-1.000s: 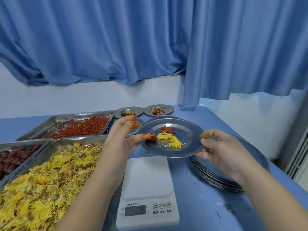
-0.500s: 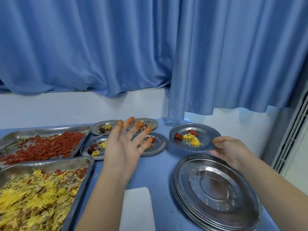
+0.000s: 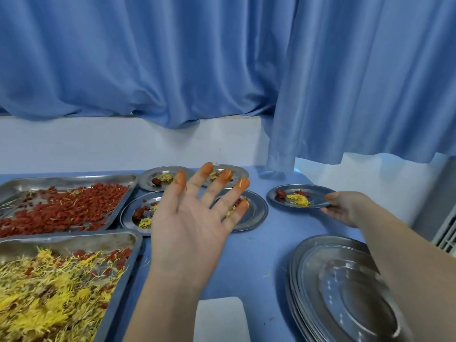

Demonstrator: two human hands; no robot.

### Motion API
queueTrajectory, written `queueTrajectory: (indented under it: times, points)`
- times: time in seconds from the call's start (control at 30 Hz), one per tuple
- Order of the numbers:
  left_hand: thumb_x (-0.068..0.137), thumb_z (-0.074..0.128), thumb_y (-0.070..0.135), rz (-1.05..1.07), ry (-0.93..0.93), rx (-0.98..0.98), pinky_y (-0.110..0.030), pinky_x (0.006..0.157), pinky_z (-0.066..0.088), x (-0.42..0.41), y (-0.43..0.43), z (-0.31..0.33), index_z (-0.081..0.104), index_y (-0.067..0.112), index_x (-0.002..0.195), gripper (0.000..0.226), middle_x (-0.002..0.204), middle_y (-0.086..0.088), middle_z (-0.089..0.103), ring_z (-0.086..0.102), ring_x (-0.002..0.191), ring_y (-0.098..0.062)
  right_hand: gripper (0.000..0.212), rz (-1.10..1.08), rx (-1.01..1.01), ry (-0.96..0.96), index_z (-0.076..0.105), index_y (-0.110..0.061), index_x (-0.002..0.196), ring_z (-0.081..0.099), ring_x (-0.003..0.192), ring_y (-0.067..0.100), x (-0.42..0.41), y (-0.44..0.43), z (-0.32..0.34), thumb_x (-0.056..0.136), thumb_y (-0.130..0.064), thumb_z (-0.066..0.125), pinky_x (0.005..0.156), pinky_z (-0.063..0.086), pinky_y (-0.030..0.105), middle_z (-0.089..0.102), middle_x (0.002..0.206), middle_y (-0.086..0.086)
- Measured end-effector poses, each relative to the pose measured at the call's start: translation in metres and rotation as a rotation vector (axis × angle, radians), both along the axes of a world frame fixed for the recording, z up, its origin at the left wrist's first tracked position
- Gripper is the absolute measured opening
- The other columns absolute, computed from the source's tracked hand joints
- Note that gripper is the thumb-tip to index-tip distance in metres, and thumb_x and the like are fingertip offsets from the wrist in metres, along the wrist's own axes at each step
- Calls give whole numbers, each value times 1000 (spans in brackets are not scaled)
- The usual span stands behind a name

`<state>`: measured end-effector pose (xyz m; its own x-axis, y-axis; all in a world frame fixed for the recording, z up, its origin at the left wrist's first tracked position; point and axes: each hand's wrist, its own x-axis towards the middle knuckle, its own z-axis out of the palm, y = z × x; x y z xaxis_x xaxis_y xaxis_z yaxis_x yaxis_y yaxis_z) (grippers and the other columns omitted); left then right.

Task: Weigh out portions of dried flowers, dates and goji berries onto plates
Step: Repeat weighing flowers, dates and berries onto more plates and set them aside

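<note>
Left hand (image 3: 195, 218) raised, fingers spread, fingertips orange-stained, right hand (image 3: 345, 209) extended forward, pinching plate (image 3: 318, 196) rim

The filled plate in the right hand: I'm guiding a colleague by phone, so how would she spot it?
Find the stack of empty steel plates at the table's near right. Just beyond it is a small steel plate of date, goji berries and yellow flowers, its rim pinched by the right hand. Unlike the four filled plates clustered leftward, it stands alone.

goji tray (image 3: 61, 183) behind flower tray (image 3: 118, 243) | plate stack (image 3: 345, 290) right
</note>
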<state>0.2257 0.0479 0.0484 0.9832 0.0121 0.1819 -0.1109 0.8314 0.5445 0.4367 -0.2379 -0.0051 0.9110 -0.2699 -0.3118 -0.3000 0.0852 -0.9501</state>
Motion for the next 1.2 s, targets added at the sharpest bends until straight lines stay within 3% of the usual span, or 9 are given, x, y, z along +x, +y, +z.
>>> queueTrajectory:
  times: [0.17,0.27,0.43,0.57,0.67,0.87,1.0,1.13,1.2]
  points:
    - [82,55,48,21,10,-27,-51,92,47,2,5,-4,66,15,116,48,123,-15,67,65,109,-39,12,41,-16,19,51,2,87,55,63,23,33,12,1,97,4,44,48,55,22,53,85,14]
    - [81,56,47,20,4,-23,-51,92,47,2,6,-4,65,15,119,51,124,-15,66,65,110,-39,8,72,-10,44,51,-1,97,59,59,25,49,21,3,96,4,45,36,51,22,56,85,14]
    - [77,58,47,20,9,-34,-53,92,47,2,4,-3,65,14,119,54,122,-15,67,66,108,-40,16,146,34,112,51,-7,104,52,72,18,69,49,7,93,5,49,36,47,17,54,99,10]
    - [75,57,47,17,36,-36,-53,93,47,4,1,-4,66,13,118,55,120,-15,68,67,106,-40,12,144,63,125,48,-4,85,50,69,15,81,68,9,94,4,47,39,46,17,51,88,9]
    - [75,57,47,2,35,-29,-52,91,48,5,-1,-4,64,14,121,57,120,-14,69,67,105,-40,13,118,97,123,48,-6,87,49,74,15,90,77,8,94,4,47,59,46,20,50,92,7]
    - [74,56,47,-16,44,-40,-52,92,46,8,-3,-6,64,15,119,56,116,-14,70,68,102,-39,15,82,139,53,54,-1,105,46,125,25,108,93,7,94,6,45,93,45,27,45,134,13]
    - [75,55,47,-18,30,-45,-51,90,48,9,-1,-8,64,15,119,55,116,-12,71,69,102,-38,39,128,-9,-30,44,5,131,47,127,30,115,103,8,92,7,45,97,47,36,45,135,16]
    - [79,55,47,-9,22,-23,-49,88,48,8,-1,-10,61,17,124,55,119,-12,69,68,105,-37,14,174,-93,-53,56,3,98,55,116,34,108,99,12,87,10,53,98,48,39,45,135,18]
    - [79,55,46,-10,20,4,-49,90,48,7,-4,-10,61,17,125,55,121,-11,69,67,107,-36,20,224,-103,-40,55,3,107,60,110,32,92,96,20,88,8,53,96,49,37,55,125,19]
